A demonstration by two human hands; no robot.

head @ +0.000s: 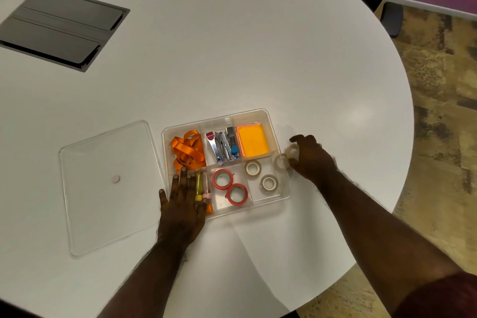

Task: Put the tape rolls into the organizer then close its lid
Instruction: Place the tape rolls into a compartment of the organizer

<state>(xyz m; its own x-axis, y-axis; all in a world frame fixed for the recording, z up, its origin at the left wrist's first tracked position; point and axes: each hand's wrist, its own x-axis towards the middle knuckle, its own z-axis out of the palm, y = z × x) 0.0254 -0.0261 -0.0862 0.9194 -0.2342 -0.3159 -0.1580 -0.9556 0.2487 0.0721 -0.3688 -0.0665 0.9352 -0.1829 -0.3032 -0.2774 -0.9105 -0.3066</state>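
A clear plastic organizer (pixel 267 116) with several compartments sits on the white table. Two red tape rolls (pixel 229 187) lie in its front middle compartment. Two clear tape rolls (pixel 260 175) lie in the front right one. Another clear roll (pixel 280 162) rests at the organizer's right wall. My right hand (pixel 311 159) is just right of the organizer, fingers closed on a clear tape roll (pixel 293 150). My left hand (pixel 182 204) lies flat, fingers spread, on the organizer's front left corner. The clear lid (pixel 103 188) lies flat to the left.
An orange ribbon (pixel 187 151), staplers (pixel 223 146), orange sticky notes (pixel 253 141) and markers (pixel 199 186) fill the other compartments. A grey cable hatch (pixel 59 27) is set in the table at far left. The table's rounded edge (pixel 402 162) drops to the floor on the right.
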